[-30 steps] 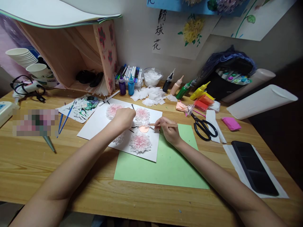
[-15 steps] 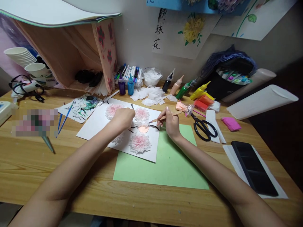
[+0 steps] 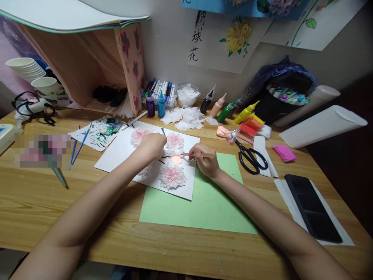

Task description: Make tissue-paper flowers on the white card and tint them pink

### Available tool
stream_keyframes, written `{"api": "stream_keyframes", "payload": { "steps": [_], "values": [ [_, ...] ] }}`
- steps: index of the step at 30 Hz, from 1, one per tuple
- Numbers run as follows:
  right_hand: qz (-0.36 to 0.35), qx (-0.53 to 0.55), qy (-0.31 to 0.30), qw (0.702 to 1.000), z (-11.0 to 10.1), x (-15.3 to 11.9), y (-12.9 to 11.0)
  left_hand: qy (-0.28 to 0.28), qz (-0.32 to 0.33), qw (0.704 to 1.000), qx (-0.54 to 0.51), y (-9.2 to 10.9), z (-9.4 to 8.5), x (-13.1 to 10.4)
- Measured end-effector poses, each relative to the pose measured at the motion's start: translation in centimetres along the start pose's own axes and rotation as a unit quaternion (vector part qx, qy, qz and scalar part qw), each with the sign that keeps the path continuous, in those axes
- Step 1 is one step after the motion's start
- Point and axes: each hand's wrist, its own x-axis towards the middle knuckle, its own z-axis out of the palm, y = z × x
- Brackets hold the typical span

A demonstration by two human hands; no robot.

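A white sheet of paper [image 3: 186, 190] bears several pink-and-white ruffled paper flowers [image 3: 172, 177] and dark painted stem lines. A flat peach-coloured disc [image 3: 176, 159] lies among the flowers. My right hand [image 3: 205, 157] pinches a flat, light-brown wooden stick [image 3: 207, 154], its narrow end at the disc's upper right edge. Over the middle of the sheet, my left hand [image 3: 154, 146] is closed, knuckles up. Its fingertips are hidden, so anything in them cannot be made out.
Green paper [image 3: 201, 212] lies partly under the white sheet. Black-handled scissors [image 3: 253, 157] and a black case [image 3: 313, 206] are to the right. Paint bottles [image 3: 225, 112], tissue scraps [image 3: 186, 118] and markers [image 3: 160, 91] line the back. Brushes [image 3: 80, 147] lie left.
My right hand has turned and lowered toward the paper, bringing the wooden stick's narrow end down to the peach disc. My left hand has stayed in place.
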Motion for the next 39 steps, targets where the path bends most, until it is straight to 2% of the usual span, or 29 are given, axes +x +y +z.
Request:
{"api": "stream_keyframes", "payload": {
  "steps": [2, 4, 7, 9, 11, 13, 15, 26, 32, 39],
  "values": [
    [-0.021, -0.011, -0.003, 1.0, 0.0, 0.1, 0.0, -0.002, -0.001, 1.0, -0.001, 0.0, -0.1, 0.0],
    [-0.012, -0.014, -0.005, 1.0, 0.2, 0.3, 0.0, -0.002, -0.001, 1.0, -0.001, 0.0, 0.0, 0.0],
    [0.069, 0.021, 0.013, 0.997, 0.7, 0.8, 0.0, 0.001, 0.0, 1.0, 0.0, -0.1, 0.1, 0.1],
    [0.133, 0.07, 0.047, 0.987, 1.0, 1.2, 0.0, -0.004, -0.001, 1.0, 0.003, -0.2, 0.1, 0.2],
    [0.169, 0.115, 0.1, 0.974, 1.0, 1.5, -0.1, -0.01, 0.0, 1.0, 0.006, -0.2, 0.1, 0.3],
    [0.177, 0.133, 0.146, 0.964, 0.9, 1.6, -0.1, -0.011, 0.001, 1.0, 0.006, -0.3, 0.2, 0.3],
    [0.177, 0.131, 0.162, 0.962, 0.8, 1.4, 0.0, -0.011, 0.003, 1.0, 0.006, -0.3, 0.2, 0.4],
    [0.182, 0.143, 0.106, 0.967, 1.7, 0.4, 0.9, -0.011, -0.002, 1.0, 0.006, -0.2, 0.2, 0.3],
    [0.153, 0.104, 0.068, 0.98, 1.8, 1.4, 0.3, -0.014, -0.006, 1.0, 0.004, -0.1, 0.1, 0.3],
    [0.263, 0.123, 0.067, 0.955, 1.8, 3.7, 0.8, -0.015, -0.008, 1.0, -0.01, -0.2, 0.1, 0.3]
  ]
}}
